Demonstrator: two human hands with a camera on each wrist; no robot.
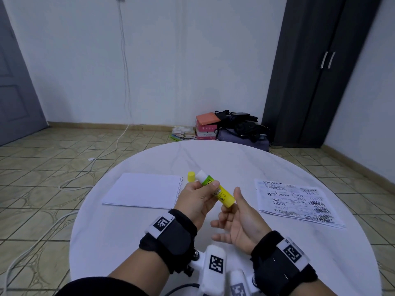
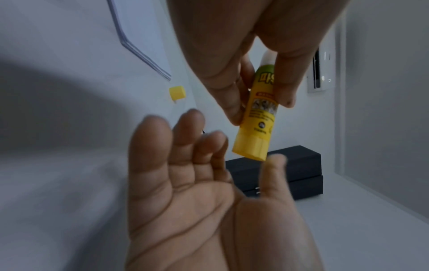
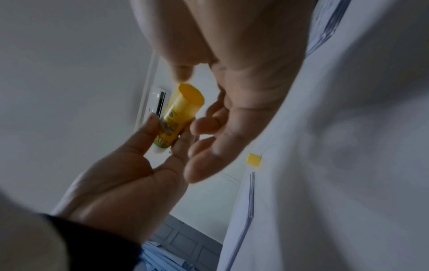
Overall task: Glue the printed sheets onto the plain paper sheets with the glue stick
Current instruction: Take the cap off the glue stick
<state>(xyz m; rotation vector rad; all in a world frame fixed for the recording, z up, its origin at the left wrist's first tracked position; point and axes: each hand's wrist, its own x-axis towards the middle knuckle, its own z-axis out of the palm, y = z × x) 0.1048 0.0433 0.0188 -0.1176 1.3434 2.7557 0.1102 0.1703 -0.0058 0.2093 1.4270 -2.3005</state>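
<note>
My left hand (image 1: 210, 190) pinches the uncapped glue stick (image 1: 224, 196) around its middle above the round white table (image 1: 213, 154). The stick's white tip points away from me and its yellow base points at my right hand (image 1: 233, 210). That hand is open, palm up, thumb and fingers close around the base; no grip shows. In the left wrist view the glue stick (image 2: 257, 128) hangs over the open right palm (image 2: 185, 183). The yellow cap (image 1: 191, 176) stands on the table beside the plain paper stack (image 1: 143, 190). Printed sheets (image 1: 295, 201) lie at the right.
Beyond the table's far edge, boxes and dark bags (image 1: 224, 129) sit on the tiled floor by the wall. A white cable (image 1: 85, 167) trails over the floor at the left. A dark wardrobe (image 1: 310, 71) fills the right corner.
</note>
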